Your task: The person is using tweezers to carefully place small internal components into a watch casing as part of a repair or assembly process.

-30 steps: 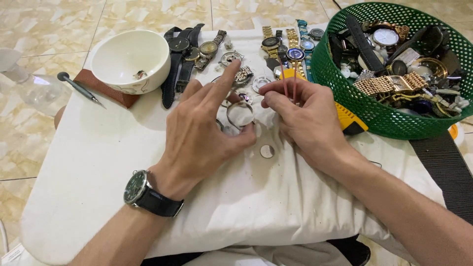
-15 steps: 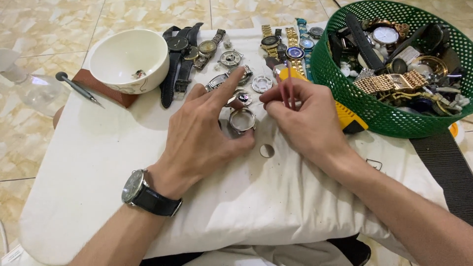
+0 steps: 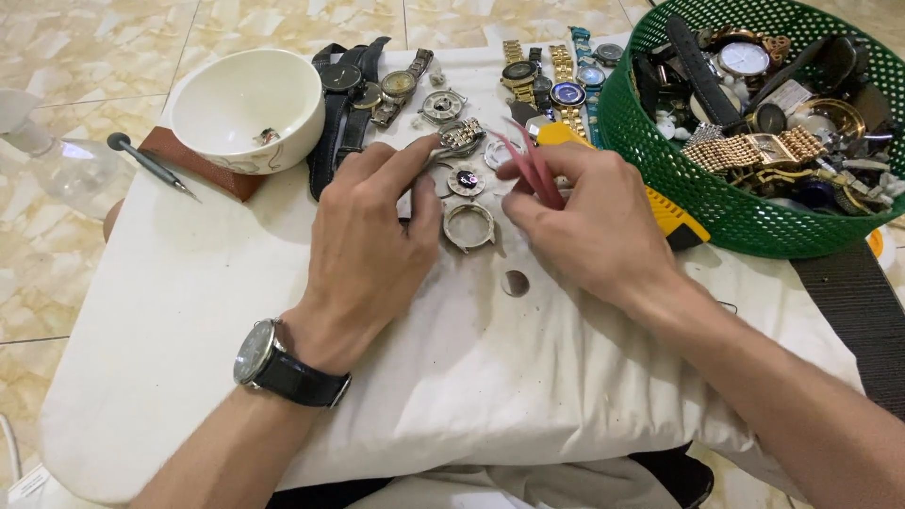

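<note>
Pinching a pair of red tweezers (image 3: 537,170) between thumb and fingers, the right hand (image 3: 589,226) is held closed on the tool just above the small watch movement (image 3: 466,180), with the tips aimed down and to the left. The left hand (image 3: 372,250) is laid palm-down on the white cloth (image 3: 189,358), its fingers spread apart and gripping nothing; the forefinger is stretched toward the metal bracelet piece (image 3: 462,138) and the thumb is set against the empty watch case ring (image 3: 468,226), which lies just below the movement.

A slip of the tweezer tips is judged the chief risk: the movement is small and lies loose on soft, wrinkled cloth, so it could be scratched or flicked away. The round disc (image 3: 515,283), lying apart below the case ring, could be nudged by the right wrist and lost in a fold. The yellow-handled tool (image 3: 674,215) is partly covered by the right hand and could be dragged toward the green basket (image 3: 660,179) of watches if the hand is drawn back. Farther out, the row of watches (image 3: 556,85) and the white bowl (image 3: 247,106) with its small part are near enough to be knocked by a wide sweep of either arm.
</note>
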